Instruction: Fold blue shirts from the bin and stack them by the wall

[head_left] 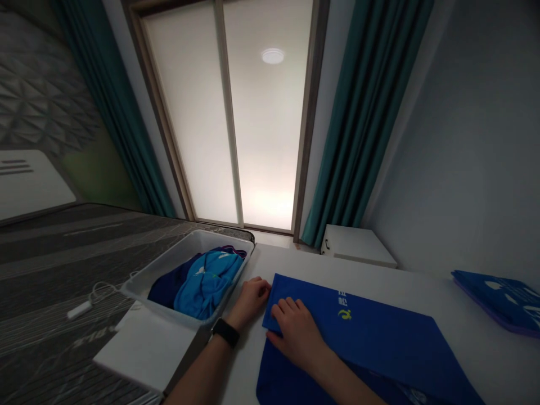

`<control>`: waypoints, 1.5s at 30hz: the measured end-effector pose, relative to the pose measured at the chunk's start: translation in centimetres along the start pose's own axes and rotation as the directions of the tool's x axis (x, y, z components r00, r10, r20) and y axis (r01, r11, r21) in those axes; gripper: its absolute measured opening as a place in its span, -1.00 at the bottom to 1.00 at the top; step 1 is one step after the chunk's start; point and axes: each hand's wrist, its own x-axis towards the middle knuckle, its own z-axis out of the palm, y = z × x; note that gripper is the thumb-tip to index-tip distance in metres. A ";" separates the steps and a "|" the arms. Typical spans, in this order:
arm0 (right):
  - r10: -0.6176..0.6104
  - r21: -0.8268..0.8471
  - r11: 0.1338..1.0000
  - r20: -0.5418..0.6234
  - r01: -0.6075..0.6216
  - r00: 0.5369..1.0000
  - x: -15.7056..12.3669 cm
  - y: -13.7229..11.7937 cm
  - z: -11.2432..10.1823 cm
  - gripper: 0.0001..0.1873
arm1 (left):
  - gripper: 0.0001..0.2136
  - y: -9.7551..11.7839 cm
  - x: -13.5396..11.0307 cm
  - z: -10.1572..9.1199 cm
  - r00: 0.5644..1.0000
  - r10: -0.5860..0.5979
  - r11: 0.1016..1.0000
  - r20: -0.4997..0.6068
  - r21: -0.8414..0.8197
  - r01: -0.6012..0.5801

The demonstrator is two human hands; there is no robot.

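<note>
A blue garment (379,332), with white lettering and a yellow-green logo, lies partly folded on a white tabletop (244,363). My right hand (297,334) is on its left end, with bent fingers over the top layer and the thumb by the folded edge. Close beside that same edge is my left hand (252,298), wearing a dark watch on the wrist. Its fingers are curled inward, and whatever is between them is hidden. Under the top layer, a darker blue part of the cloth shows toward me.
Left of my hands stands a translucent plastic bin (158,270) holding crumpled blue clothes (206,284). A folded blue garment (502,298) with a purple edge lies at the far right. A white cabinet (358,244) stands beyond the table. A white power strip (79,310) rests on the dark bed (46,264).
</note>
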 end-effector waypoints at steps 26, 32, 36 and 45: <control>0.339 0.243 0.930 -0.283 -0.274 0.897 0.2 1.8 1.6 -0.72 | -0.61 0.6 -0.1 -0.5 0.997 -0.066 0.995 0.043 0.077 0.062; 0.153 0.124 0.986 -0.355 -0.115 0.922 0.2 0.6 1.6 -0.76 | -0.58 0.5 0.0 -0.4 0.997 -0.075 0.997 0.023 0.023 0.075; 0.073 0.059 0.997 -0.319 -0.058 0.945 0.2 -0.5 2.1 -0.83 | -0.56 0.4 0.2 -0.1 0.997 -0.073 0.996 0.010 0.044 0.073; -0.025 0.000 1.000 -0.073 0.025 0.997 -0.3 -1.4 1.9 -0.96 | -0.73 0.5 0.0 0.2 0.996 -0.088 0.991 -0.016 0.103 0.089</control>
